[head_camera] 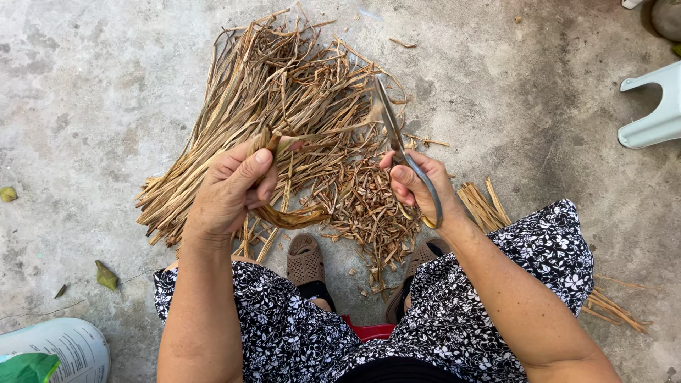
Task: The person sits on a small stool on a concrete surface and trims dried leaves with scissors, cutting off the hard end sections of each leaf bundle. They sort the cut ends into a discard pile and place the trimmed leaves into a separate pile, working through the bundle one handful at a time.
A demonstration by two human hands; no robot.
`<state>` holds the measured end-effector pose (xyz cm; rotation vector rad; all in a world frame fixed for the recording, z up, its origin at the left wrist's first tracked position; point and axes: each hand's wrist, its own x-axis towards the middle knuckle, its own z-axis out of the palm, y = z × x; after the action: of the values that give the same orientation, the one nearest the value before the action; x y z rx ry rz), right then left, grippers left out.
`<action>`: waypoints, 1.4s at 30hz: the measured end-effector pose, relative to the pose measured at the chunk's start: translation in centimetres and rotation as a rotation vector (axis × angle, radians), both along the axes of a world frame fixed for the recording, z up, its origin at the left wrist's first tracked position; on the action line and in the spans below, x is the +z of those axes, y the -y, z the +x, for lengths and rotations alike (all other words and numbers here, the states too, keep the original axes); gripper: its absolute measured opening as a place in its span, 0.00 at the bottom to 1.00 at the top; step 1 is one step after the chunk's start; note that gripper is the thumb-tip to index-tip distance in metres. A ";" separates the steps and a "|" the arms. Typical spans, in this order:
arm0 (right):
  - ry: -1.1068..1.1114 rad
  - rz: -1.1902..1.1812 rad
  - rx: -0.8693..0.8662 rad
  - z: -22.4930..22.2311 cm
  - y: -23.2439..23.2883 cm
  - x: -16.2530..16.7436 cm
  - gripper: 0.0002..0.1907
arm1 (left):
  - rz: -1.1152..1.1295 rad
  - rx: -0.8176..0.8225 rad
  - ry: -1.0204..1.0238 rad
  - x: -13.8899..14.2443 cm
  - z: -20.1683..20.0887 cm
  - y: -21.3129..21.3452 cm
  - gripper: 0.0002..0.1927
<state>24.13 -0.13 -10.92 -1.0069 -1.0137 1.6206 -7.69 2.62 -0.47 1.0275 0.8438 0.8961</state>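
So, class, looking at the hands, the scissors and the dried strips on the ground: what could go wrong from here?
1. The scissors in the right hand point towards the left hand, which pinches a dried strip; its fingers might get nicked.
2. Cuttings by the sandals might hurt the feet.

Curled dry brown leaf strip (284,213) pinched upright, grey metal scissors (397,145) pointing away

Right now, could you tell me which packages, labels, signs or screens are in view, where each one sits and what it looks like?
White sack or bag: on the concrete floor at the bottom left corner, rounded, white with faint grey print, cut off by the frame edge.
Green bag: crumpled, glossy green, lying against the white sack in the same corner.
No signs or screens show.
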 end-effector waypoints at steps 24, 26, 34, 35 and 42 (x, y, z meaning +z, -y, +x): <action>0.048 -0.021 0.169 -4.5 0.3 0.8 0.34 | -0.057 -0.168 0.254 -0.5 0.5 1.3 0.24; 0.074 0.068 0.046 -4.2 0.1 0.5 0.30 | -0.070 -0.155 0.173 -0.6 0.0 1.2 0.24; 0.148 0.219 -0.111 -2.4 0.7 1.2 0.26 | -0.088 -0.191 0.094 -1.5 -0.9 0.9 0.20; 0.158 0.230 -0.110 -2.3 0.7 1.3 0.25 | -0.092 -0.189 0.080 -1.5 -1.0 0.9 0.20; -0.064 0.046 -0.081 -1.7 0.2 0.4 0.23 | -0.084 -0.175 0.040 -1.6 -0.7 0.6 0.20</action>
<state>22.40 -0.33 -10.47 -0.9474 -0.9506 1.5471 -8.34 2.06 -2.11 0.9906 0.7398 0.7245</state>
